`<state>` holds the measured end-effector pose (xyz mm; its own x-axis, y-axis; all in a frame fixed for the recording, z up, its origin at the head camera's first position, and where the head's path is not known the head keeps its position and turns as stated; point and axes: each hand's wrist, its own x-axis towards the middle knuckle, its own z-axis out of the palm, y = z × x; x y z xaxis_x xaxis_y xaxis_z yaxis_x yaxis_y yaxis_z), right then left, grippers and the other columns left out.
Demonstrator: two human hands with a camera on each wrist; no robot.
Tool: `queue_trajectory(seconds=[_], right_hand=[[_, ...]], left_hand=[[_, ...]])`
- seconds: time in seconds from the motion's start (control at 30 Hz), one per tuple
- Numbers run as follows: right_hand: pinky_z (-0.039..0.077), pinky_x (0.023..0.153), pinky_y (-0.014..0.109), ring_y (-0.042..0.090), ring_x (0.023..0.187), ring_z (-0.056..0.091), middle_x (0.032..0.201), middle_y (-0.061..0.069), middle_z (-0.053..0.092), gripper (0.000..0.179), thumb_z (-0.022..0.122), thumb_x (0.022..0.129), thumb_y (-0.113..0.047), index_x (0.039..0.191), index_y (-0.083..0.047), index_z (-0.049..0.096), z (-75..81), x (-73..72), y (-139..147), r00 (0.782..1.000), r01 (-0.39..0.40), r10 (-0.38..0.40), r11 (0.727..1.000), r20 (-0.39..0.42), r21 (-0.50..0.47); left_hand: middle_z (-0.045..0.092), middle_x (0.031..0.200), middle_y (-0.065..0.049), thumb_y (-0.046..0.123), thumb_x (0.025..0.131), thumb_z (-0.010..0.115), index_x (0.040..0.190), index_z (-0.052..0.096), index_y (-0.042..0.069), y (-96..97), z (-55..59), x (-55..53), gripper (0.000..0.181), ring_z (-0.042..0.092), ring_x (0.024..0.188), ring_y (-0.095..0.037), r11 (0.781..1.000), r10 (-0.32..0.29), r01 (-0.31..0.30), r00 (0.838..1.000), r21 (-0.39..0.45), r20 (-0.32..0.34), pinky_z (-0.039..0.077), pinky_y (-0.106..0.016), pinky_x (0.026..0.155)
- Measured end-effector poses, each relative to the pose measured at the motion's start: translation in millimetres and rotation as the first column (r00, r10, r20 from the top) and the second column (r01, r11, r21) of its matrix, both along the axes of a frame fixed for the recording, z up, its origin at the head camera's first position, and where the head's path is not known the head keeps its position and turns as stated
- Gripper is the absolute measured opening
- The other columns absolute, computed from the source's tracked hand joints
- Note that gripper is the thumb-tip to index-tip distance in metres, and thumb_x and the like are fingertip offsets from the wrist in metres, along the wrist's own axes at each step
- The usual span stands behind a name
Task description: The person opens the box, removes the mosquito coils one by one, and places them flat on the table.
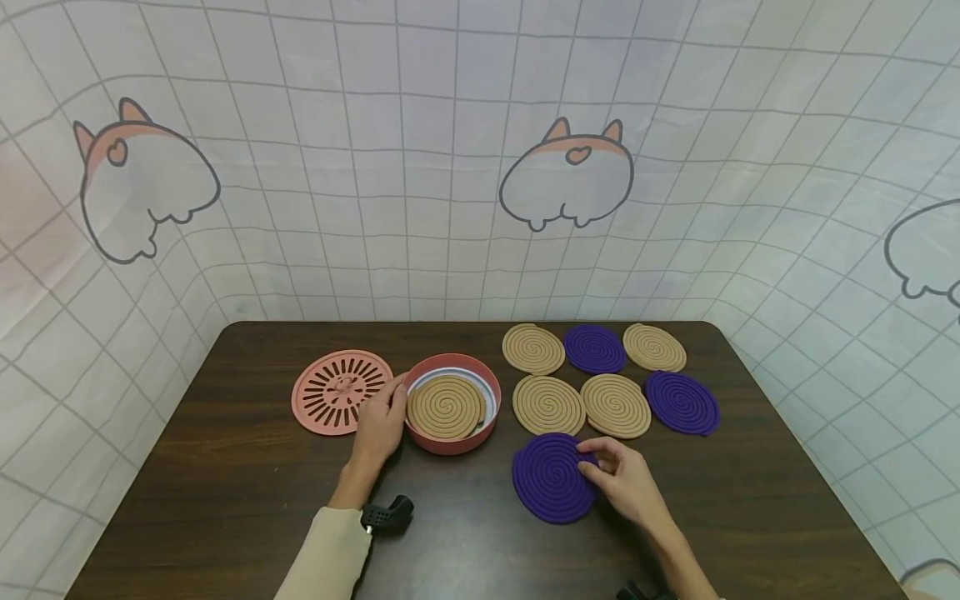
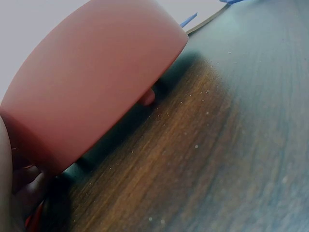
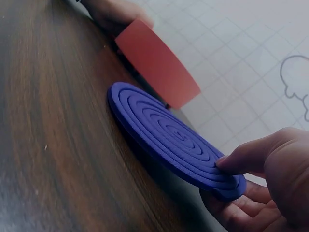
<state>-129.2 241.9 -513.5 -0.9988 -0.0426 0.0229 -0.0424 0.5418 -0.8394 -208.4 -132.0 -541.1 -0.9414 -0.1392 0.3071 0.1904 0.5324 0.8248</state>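
My right hand pinches a purple mosquito coil at its right edge, thumb on top and fingers beneath. In the right wrist view this coil tilts above the table, its far edge close to the wood. My left hand grips the left side of a round red mosquito coil holder. Inside the holder lies a tan coil, with part of the white inner ring showing around it. A short foot shows under the holder in the left wrist view.
Left of the holder lies a pink slotted lid. Several tan coils and two purple coils lie in rows at the right back of the dark wooden table. A tiled-pattern curtain hangs behind.
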Motion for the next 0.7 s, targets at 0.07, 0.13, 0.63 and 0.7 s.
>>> queue_trajectory(seconds=[0.07,0.13,0.63,0.7], right_hand=[[0.047,0.069,0.018,-0.001,0.071,0.057,0.102,0.011,0.074,0.03,0.074,0.086,-0.005,0.115,-0.006,0.069,-0.2,0.8,1.5,1.0,-0.007,0.007,1.0,0.004,-0.009],[0.05,0.071,0.019,0.001,0.077,0.062,0.103,0.012,0.074,0.036,0.074,0.087,-0.005,0.122,-0.004,0.065,0.0,1.3,2.9,1.0,-0.013,0.013,1.0,0.012,-0.005],[0.043,0.065,0.022,0.005,0.073,0.05,0.094,0.003,0.062,0.037,0.076,0.086,-0.009,0.122,-0.004,0.07,0.4,1.6,8.4,0.999,-0.03,0.042,0.96,-0.035,0.278],[0.043,0.066,0.022,0.006,0.073,0.05,0.095,0.003,0.062,0.036,0.076,0.086,-0.009,0.121,-0.004,0.07,0.4,1.7,7.9,0.997,-0.034,0.054,0.95,-0.057,0.311]], left_hand=[[0.071,0.124,-0.013,0.026,0.105,0.045,0.13,0.067,0.01,0.4,0.2,0.0,0.037,0.068,0.115,-0.028,1.0,0.0,0.0,1.0,0.002,0.001,0.053,-0.05,0.096],[0.071,0.124,-0.013,0.027,0.105,0.045,0.13,0.068,0.01,0.6,0.2,-0.1,0.037,0.068,0.115,-0.028,1.0,0.002,-0.002,1.0,0.004,0.001,0.053,-0.05,0.096],[0.07,0.125,-0.012,0.029,0.106,0.044,0.131,0.067,0.011,-0.3,-2.1,-0.7,0.038,0.068,0.116,-0.026,1.0,0.001,-0.001,1.0,0.003,0.007,0.053,-0.049,0.097],[0.07,0.126,-0.012,0.029,0.106,0.044,0.131,0.067,0.011,-0.2,-1.9,-0.9,0.038,0.068,0.116,-0.027,1.0,0.0,0.0,1.0,0.002,0.009,0.052,-0.049,0.097]])
